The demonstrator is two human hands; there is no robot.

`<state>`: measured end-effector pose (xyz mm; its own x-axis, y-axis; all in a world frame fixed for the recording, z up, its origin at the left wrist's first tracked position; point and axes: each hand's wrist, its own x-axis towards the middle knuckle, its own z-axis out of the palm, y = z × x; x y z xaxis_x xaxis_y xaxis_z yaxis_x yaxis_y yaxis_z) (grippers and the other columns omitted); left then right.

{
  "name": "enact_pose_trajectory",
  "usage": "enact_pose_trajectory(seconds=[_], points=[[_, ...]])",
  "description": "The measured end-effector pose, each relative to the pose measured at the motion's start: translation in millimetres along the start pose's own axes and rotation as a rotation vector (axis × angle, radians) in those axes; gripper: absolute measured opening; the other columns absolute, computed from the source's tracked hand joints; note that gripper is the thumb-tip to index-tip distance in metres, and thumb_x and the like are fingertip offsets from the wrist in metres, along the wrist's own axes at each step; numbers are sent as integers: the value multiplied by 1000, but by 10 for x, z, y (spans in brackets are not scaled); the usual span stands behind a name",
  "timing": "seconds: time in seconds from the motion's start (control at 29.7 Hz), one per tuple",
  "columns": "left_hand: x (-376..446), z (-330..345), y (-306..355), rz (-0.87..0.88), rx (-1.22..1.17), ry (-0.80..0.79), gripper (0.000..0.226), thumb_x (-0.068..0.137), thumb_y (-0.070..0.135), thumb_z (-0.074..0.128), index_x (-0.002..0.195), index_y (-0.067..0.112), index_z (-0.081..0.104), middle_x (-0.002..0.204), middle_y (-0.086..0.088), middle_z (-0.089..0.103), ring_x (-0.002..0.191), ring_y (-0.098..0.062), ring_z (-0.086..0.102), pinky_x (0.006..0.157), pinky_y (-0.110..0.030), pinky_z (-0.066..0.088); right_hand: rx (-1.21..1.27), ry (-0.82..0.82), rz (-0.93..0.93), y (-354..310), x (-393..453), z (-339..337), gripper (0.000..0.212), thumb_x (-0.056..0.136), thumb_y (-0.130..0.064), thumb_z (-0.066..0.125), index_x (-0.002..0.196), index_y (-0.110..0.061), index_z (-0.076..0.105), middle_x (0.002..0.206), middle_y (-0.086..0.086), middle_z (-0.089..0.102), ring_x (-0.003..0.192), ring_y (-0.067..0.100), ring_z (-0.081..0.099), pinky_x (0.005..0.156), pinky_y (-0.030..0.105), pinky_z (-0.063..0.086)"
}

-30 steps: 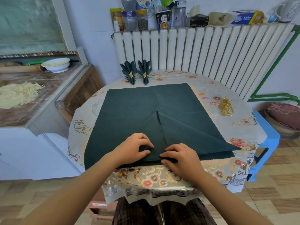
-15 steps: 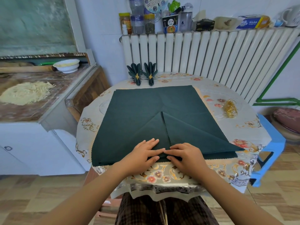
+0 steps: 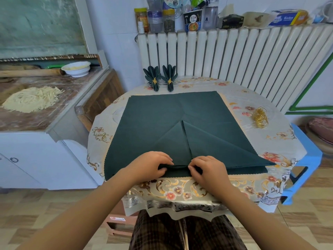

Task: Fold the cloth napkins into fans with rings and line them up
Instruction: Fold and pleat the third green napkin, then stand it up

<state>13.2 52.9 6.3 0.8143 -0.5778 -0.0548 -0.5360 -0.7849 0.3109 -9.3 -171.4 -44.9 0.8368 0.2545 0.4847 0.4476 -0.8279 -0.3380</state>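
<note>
Off to the left a side worktop (image 3: 54, 112) carries a heap of cut noodles (image 3: 32, 99), a rolling pin (image 3: 30, 72) and a white bowl (image 3: 76, 68). Next comes the round counter (image 3: 281, 141) under its flowered plastic cover, pushed against a white radiator (image 3: 234, 55) whose top is crowded with jars, bottles and boxes.

At the counter's far edge, two finished fan napkins (image 3: 160, 77) stand upright side by side, each cinched with a gold ring, just in front of the radiator's left end.

The dark green napkin (image 3: 153, 120) lies spread across the middle of the counter. Both of its near corners are turned in to form two triangular flaps that meet along a centre seam pointing away from the person.

The left hand (image 3: 153, 166) sits on the napkin's near edge, fingers curled, pinching a small raised pleat of cloth. The right hand (image 3: 205, 168) is just beside it, fingers also curled, nipping the same ridge from the other side. The fingertips of the two hands nearly touch over the seam, and the fabric between them bulges up a little.

Further right, a loose pile of gold rings (image 3: 260, 117) rests on the counter, well apart from the napkin's right edge. Beyond the counter stands a blue plastic stool (image 3: 306, 159).
</note>
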Motion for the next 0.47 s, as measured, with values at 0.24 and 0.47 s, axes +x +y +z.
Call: enact_pose_trajectory(seconds=[0.24,0.47], points=[[109,-630,-185,-219,313,-257,51,87,0,47,123,33,61,120,2,45,106,-19,52,86,-32,47,-57,30,79,-116,-5,21,10,78,-30,60,69,-25,62,72,-14,61,63,10,56,44,19,37],[644,-1265,-363,-293,-69,-5,18,84,12,70,100,20,71,90,5,69,85,-14,63,85,-28,49,-121,113,163,-156,40,92,27,80,-41,61,61,-24,54,62,-13,52,56,8,48,42,13,20]])
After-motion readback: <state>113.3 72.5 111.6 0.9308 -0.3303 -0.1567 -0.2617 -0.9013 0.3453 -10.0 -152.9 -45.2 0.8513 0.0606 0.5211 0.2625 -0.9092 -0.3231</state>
